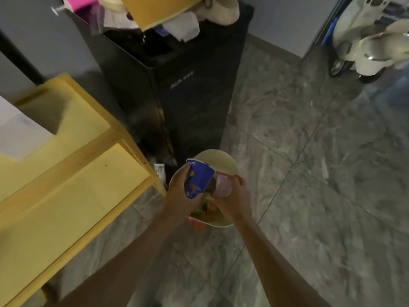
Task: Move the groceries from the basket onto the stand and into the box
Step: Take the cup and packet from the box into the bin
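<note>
A cream basket (223, 157) sits on the floor just below centre, with several dim groceries inside it. Over it, my left hand (180, 193) grips a blue printed cup (198, 179), tilted with its rim up and away from me. My right hand (232, 197) holds a pale pink tub (222, 185) with a red rim, right beside the blue cup. The yellow wooden stand (73, 165) fills the left side, its shelves bare where visible. A white box (15, 129) shows at the far left edge.
A tall black appliance (177, 96) stands behind the basket, piled with cloth, a white container and a tan board. A white scooter (371, 41) is parked at the top right. Grey marble floor tiles spread to the right.
</note>
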{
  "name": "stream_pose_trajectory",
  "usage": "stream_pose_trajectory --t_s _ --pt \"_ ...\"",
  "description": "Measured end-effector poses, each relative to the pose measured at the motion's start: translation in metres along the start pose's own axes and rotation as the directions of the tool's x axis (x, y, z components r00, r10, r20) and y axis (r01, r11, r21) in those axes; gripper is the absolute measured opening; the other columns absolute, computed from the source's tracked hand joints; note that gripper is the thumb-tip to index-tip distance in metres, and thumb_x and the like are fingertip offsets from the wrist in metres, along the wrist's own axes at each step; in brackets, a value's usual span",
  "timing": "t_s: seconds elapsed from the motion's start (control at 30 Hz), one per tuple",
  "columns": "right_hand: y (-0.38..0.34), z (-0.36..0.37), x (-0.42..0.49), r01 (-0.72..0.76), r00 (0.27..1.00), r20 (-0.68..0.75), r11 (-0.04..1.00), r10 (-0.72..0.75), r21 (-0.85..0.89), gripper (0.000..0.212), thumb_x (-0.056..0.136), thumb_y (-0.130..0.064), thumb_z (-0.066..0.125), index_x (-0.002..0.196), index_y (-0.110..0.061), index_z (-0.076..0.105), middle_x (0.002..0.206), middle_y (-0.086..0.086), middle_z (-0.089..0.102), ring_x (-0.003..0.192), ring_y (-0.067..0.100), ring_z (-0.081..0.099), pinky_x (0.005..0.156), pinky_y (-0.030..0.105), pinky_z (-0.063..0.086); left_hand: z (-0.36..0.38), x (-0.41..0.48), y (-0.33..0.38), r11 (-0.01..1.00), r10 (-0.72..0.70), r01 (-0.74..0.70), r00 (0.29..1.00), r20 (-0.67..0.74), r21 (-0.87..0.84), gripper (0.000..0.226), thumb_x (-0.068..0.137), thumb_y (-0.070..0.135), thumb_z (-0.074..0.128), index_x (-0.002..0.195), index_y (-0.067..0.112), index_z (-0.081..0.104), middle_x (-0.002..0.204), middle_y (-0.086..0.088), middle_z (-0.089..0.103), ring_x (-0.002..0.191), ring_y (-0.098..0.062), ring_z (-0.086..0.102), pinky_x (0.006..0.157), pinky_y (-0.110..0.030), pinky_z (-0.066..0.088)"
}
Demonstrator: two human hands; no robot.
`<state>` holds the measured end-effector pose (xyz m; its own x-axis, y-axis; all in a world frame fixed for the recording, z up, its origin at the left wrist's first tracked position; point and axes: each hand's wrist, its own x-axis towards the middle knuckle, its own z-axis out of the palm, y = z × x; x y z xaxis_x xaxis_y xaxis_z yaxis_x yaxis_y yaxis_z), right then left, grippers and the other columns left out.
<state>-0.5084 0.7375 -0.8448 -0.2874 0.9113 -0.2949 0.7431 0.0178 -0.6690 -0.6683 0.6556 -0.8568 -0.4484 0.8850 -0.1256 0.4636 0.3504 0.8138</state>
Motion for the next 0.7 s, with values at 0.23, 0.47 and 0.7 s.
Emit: stream_pose_trajectory --t_s 0.23,0.47,0.7 --pt "0.016 0.026 0.006 0.017 1.000 -0.021 0.995 -0.020 -0.098 0.048 0.090 -0.060 0.064 0.130 -0.034 0.062 0.124 -0.016 0.063 0.113 0.004 0.056 0.101 0.033 0.050 0.024 0.005 -0.033 0.999 -0.032 0.029 0.997 0.073 0.035 0.094 0.083 0.049 0.080 0.160 0.034 0.028 0.157 0.011 0.043 0.142 -0.009 0.046 0.112 -0.040 0.051" --pt "-0.031 -0.041 -0.015 0.036 0.997 0.076 0.978 -0.021 -0.204 0.071 0.099 -0.060 0.061 0.157 -0.024 0.042 0.167 -0.001 0.036 0.142 0.024 0.050 0.105 0.039 0.048 -0.044 -0.005 0.023 0.995 0.003 -0.012 0.996 0.089 0.100 0.083 0.089 0.058 0.072 0.158 0.035 0.032 0.160 0.010 0.041 0.143 -0.010 0.044 0.112 -0.033 0.048" --pt "-0.149 -0.188 -0.066 0.169 0.986 0.059 0.919 -0.158 -0.356 0.097 0.098 -0.075 0.049 0.170 -0.024 0.009 0.179 0.001 0.001 0.165 0.024 0.000 0.131 0.047 0.015 -0.186 -0.024 0.158 0.933 0.061 -0.079 0.996 0.063 0.351 0.107 0.080 0.094 0.038 0.166 0.037 0.009 0.175 0.012 0.006 0.162 -0.015 0.000 0.130 -0.050 0.017"
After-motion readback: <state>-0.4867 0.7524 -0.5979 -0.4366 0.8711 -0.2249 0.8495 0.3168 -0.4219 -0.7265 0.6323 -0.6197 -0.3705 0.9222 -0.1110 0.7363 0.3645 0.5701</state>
